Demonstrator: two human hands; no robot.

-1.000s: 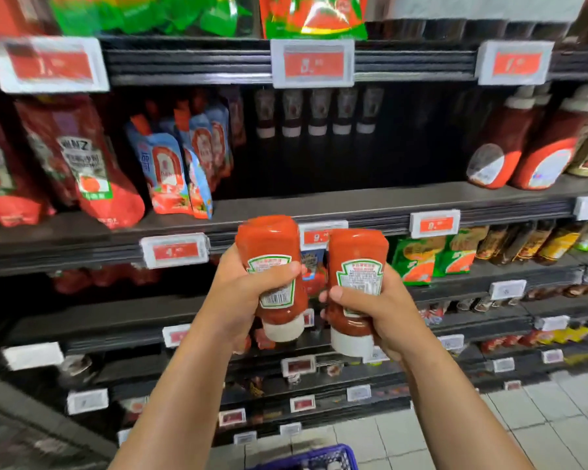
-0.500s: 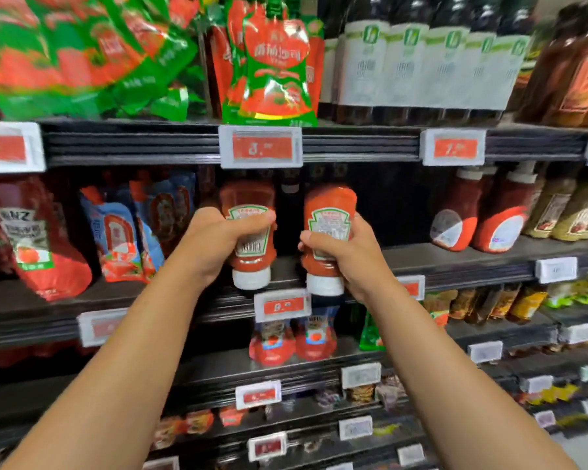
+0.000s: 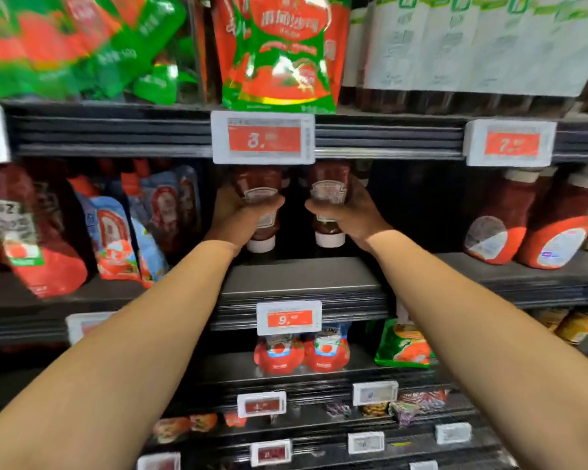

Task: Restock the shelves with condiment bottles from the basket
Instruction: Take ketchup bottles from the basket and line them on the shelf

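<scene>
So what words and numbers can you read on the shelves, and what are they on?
"3." on the red price tag under the top shelf; its small print is blurred.
"7." on the price tag to the right.
"9." on the price tag below the bottles.
"NZ" on the red pouch at the left.
The ketchup bottle labels and the red-and-green pouch's characters are too blurred to read.
</scene>
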